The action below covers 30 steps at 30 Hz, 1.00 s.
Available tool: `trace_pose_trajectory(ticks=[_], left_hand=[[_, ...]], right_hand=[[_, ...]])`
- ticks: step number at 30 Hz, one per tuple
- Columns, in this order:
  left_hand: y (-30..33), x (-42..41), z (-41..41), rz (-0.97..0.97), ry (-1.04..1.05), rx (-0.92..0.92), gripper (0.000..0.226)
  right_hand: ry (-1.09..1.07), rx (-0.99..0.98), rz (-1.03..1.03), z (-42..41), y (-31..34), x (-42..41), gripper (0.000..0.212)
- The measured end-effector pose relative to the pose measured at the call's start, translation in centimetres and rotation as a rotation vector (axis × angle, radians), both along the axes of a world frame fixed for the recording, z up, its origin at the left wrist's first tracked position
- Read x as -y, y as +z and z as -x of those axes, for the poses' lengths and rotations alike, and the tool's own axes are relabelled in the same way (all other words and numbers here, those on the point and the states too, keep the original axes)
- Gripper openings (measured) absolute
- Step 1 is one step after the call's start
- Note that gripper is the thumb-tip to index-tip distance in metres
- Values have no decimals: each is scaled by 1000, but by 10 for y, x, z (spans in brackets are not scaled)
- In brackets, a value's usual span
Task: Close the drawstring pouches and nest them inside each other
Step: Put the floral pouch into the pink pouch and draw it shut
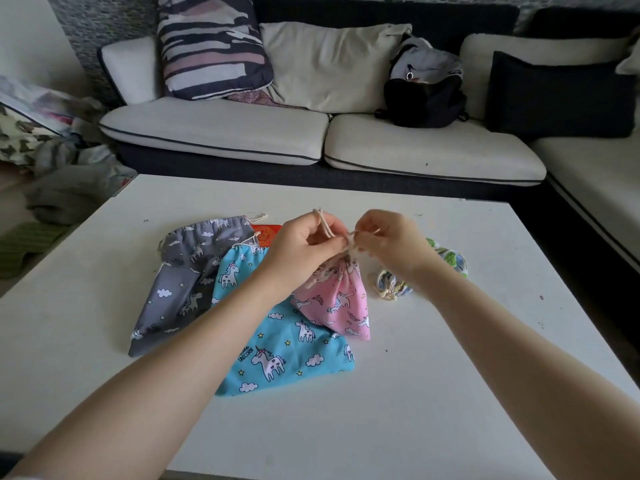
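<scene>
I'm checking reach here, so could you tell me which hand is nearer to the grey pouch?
Left. The left hand grips the pink pouch's drawstring just right of the grey pouch; the right hand pinches the cord farther right.

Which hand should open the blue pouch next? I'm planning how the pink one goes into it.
Left, probably. The left hand is above the blue pouch, whose mouth lies just left of it. The right hand is on the far side of the pink pouch, so it could keep the cord.

Pink pouch (pixel 341 299) mouth hidden behind hands; red item (pixel 266 233) mostly covered.
</scene>
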<state>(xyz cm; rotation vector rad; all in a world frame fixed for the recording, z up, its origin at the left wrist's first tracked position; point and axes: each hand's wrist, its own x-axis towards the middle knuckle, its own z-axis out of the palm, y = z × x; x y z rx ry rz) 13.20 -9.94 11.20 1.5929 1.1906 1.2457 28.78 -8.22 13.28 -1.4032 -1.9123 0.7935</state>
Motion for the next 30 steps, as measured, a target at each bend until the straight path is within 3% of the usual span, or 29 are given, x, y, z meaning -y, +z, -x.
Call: trace_pose_trajectory(ticks=[3, 4, 6, 8, 9, 11, 13, 15, 18, 20, 23, 26, 30], left_hand=[[2, 1, -1, 68, -45, 120, 21], [1, 0, -1, 81, -38, 147, 22], [0, -2, -1, 114, -25, 191, 23], [-3, -3, -1, 163, -19, 248, 26], [-4, -4, -2, 187, -11, 284, 27], [-6, -5, -1, 233, 2, 354, 30], [-6, -6, 1, 279, -42, 436, 31], [-3, -5, 1, 340, -134, 529, 32], [-4, -6, 2, 472, -230, 583, 37], [-8, -10, 7, 561, -139, 501, 42], [-19, -16, 17, 580, 141, 185, 43], [-28, -16, 15, 531, 225, 45, 39], [-26, -15, 15, 425, 283, -146, 34]], right_hand=[[1, 585, -460, -11, 4, -5, 14], [-15, 644, -485, -15, 3, -7, 16], [-98, 556, -394, -20, -4, -14, 18], [-168, 313, -124, -23, -11, -17, 25], [-186, 90, 52, -24, -14, -17, 28], [-175, -580, 425, -22, -17, -12, 36], [-117, -1167, 655, -20, -17, -6, 45], [-26, -1420, 691, -14, -16, 0, 51], [11, -1607, 666, -3, -12, 1, 47], [-139, -1593, 658, -2, -8, -4, 42], [-375, -1300, 566, -7, -12, -12, 39], [-386, -997, 510, -5, -22, -10, 36], [-317, -780, 483, -4, -27, -4, 25]])
